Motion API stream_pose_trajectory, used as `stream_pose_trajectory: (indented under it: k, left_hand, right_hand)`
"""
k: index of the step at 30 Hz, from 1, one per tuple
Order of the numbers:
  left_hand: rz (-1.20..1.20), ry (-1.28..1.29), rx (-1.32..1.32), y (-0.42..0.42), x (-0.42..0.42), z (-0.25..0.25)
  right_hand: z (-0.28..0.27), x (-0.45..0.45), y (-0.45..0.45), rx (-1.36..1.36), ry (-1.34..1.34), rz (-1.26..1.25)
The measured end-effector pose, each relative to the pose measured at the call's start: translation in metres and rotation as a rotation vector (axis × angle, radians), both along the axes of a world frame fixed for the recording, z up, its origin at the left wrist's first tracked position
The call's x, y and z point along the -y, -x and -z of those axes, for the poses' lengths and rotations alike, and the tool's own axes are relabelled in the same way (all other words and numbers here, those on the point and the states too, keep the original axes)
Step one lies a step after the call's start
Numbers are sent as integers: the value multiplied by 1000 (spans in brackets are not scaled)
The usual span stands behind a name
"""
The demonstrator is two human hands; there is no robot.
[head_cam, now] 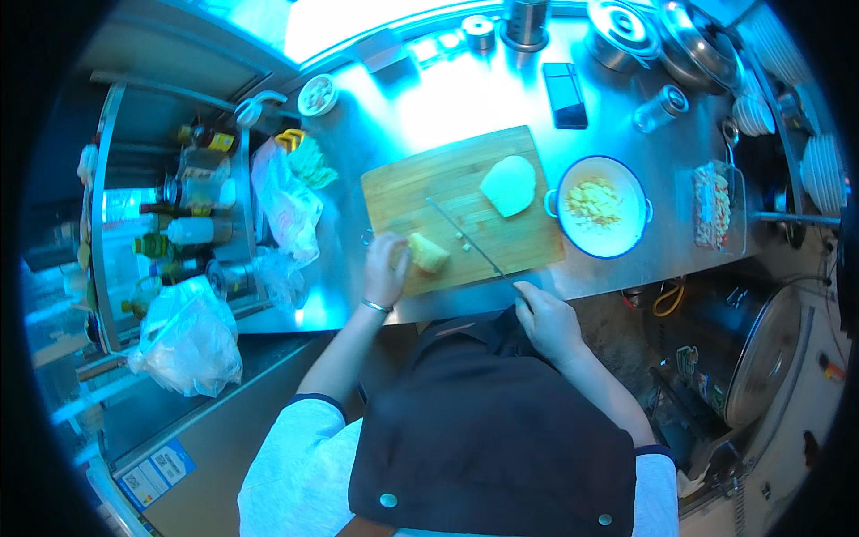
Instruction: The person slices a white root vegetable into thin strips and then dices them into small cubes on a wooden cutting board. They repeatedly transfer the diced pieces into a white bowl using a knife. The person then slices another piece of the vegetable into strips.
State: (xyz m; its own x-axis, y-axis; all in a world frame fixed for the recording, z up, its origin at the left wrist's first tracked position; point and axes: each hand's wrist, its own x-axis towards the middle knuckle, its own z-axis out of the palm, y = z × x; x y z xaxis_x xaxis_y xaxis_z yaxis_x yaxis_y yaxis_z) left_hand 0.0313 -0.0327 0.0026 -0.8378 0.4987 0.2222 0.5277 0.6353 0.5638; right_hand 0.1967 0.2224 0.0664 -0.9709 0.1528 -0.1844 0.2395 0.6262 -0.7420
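My right hand (549, 323) grips the handle of a kitchen knife (468, 240), whose thin blade reaches up and left across a wooden cutting board (436, 181). Beside a peeled yellowish chunk of food (428, 254), at the board's near left, is my left hand (385, 270). It is blurred, and whether its fingers touch the chunk is unclear. Small cut bits (466, 247) lie next to the blade. A larger pale piece with a rounded edge (510, 186) rests on the board's right part. To the right, a white enamel pot with a blue rim (634, 231) holds chopped yellowish pieces (594, 203).
A dark phone (566, 96) and a glass jar (660, 109) lie beyond the pot. At right stands a clear container of chopped food (713, 207). Plastic bags (287, 201) and a small bowl (317, 95) are left on the steel counter (349, 141). A lidded pot (623, 37) stands behind.
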Motion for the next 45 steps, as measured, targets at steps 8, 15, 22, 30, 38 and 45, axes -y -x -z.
stream_pose_trajectory:
  k: [8, 15, 22, 30, 38, 45]
  left_hand:
    - [101, 69, 35, -42, 16, 64]
    - [124, -12, 114, -36, 18, 78]
    - [102, 39, 154, -36, 21, 87]
    - [71, -49, 51, -38, 14, 84]
    - [82, -44, -37, -38, 14, 80]
    - [52, -62, -38, -40, 12, 82]
  right_hand:
    - [6, 58, 25, 111, -255, -209]
    - [-6, 69, 29, 54, -360, -228]
    - [-16, 72, 36, 109, -418, -255]
    - [-10, 73, 54, 315, -349, -307]
    - [75, 68, 53, 201, -341, -316]
    - [32, 62, 52, 215, -271, -278]
